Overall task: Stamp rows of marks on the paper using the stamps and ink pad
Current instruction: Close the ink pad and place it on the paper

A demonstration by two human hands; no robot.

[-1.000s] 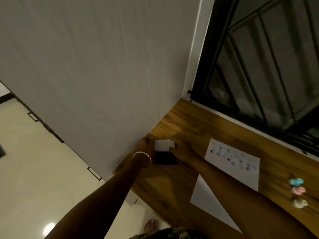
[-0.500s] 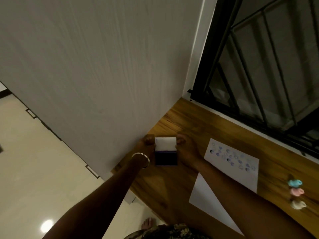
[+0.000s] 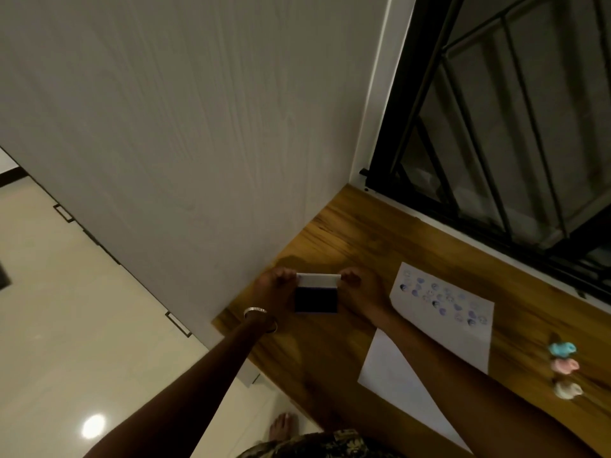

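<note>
Both arms reach forward over the wooden table [image 3: 360, 233] — the left hand [image 3: 274, 294] and right hand [image 3: 363, 292] each pinch one end of the ink pad's white lid [image 3: 318, 280], raised over the dark ink pad [image 3: 315, 299]. Right of them lies the stamped paper [image 3: 443, 312], with three stamps [image 3: 563, 370] beyond its right edge.

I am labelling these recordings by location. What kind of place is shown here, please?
Probably a room in a home: a brown wooden desk set in a corner, against a plain white wall and under a black-barred window, with a glossy cream tiled floor below.
</note>
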